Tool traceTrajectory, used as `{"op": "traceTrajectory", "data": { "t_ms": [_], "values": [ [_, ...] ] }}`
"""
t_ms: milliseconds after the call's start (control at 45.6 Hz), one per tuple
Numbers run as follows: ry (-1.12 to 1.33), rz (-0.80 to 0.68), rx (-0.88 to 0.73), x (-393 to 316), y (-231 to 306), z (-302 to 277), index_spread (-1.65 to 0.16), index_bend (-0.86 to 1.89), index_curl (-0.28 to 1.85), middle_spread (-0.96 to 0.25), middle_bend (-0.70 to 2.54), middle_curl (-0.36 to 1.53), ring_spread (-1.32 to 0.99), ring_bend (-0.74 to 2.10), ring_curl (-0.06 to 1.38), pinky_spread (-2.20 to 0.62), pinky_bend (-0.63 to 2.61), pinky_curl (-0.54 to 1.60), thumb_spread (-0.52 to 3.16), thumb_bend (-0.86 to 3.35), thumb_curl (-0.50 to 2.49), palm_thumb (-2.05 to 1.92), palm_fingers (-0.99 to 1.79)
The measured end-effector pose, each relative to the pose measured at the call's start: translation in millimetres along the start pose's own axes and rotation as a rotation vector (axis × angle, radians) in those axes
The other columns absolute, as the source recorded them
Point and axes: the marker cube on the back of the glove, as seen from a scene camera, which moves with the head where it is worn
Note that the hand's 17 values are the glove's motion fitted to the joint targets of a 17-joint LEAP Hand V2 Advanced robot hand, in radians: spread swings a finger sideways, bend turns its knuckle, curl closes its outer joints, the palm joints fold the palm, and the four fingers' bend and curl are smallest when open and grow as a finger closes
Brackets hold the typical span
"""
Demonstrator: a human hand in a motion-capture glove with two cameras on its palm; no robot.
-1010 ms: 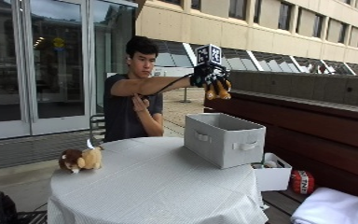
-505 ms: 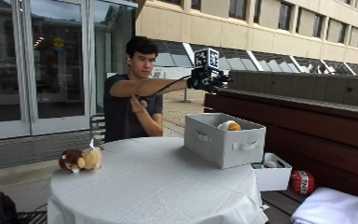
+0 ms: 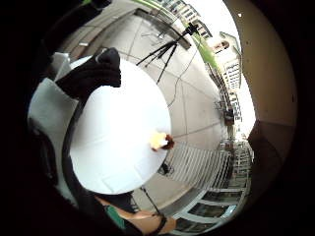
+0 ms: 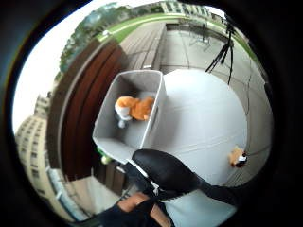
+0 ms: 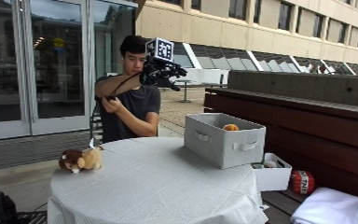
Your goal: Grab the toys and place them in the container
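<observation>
A small brown-and-tan plush toy is seen lying near the edge of the round table covered in white cloth — well apart from the grey fabric container. If reached for in haste, it could be nudged off that edge. Inside the container an orange-and-white plush toy is held, alone on the bottom. Farther back, the black-gloved right hand is raised high — fingers loosely spread, nothing gripped.

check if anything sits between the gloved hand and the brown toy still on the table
Nothing visible does. The gloved right hand is raised, empty, above the table; the brown plush toy lies alone near the far edge, bare cloth around it. The grey container stands off to the other side.
</observation>
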Motion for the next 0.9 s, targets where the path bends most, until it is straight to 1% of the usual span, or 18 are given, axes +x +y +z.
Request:
{"op": "traceTrajectory", "data": {
  "t_ms": [110,395,615,702,790,834,900],
  "values": [
    [0.0,0.063,-0.014,59,10,12,-0.32,0.11,0.17,-0.02,0.19,0.39,-0.01,0.62,0.32,-0.04,1.41,0.38,0.85,-0.09,0.29,-0.1,-0.07],
    [0.044,0.165,-0.057,174,49,54,-0.32,0.1,0.17,-0.04,0.2,0.39,0.0,0.62,0.31,-0.03,1.4,0.36,0.85,-0.08,0.26,-0.09,-0.07],
    [-0.008,0.201,-0.1,227,72,107,-0.32,0.1,0.17,-0.06,0.2,0.4,-0.02,0.63,0.31,-0.03,1.37,0.35,0.85,-0.07,0.26,-0.08,-0.07],
    [-0.015,0.275,-0.15,239,83,133,-0.32,0.1,0.17,-0.07,0.21,0.4,-0.03,0.64,0.31,-0.02,1.34,0.34,0.84,-0.07,0.26,-0.08,-0.07],
    [-0.046,0.195,-0.196,255,97,162,-0.32,0.1,0.17,-0.08,0.22,0.41,-0.04,0.63,0.31,-0.01,1.32,0.34,0.83,-0.08,0.26,-0.08,-0.09],
    [-0.059,0.205,-0.209,261,101,177,-0.32,0.1,0.17,-0.08,0.23,0.41,-0.05,0.62,0.31,0.0,1.3,0.33,0.83,-0.08,0.26,-0.08,-0.1],
    [-0.067,0.234,-0.18,267,104,198,-0.32,0.1,0.17,-0.08,0.23,0.41,-0.06,0.61,0.3,0.0,1.29,0.33,0.82,-0.08,0.25,-0.08,-0.1]
  ]
}}
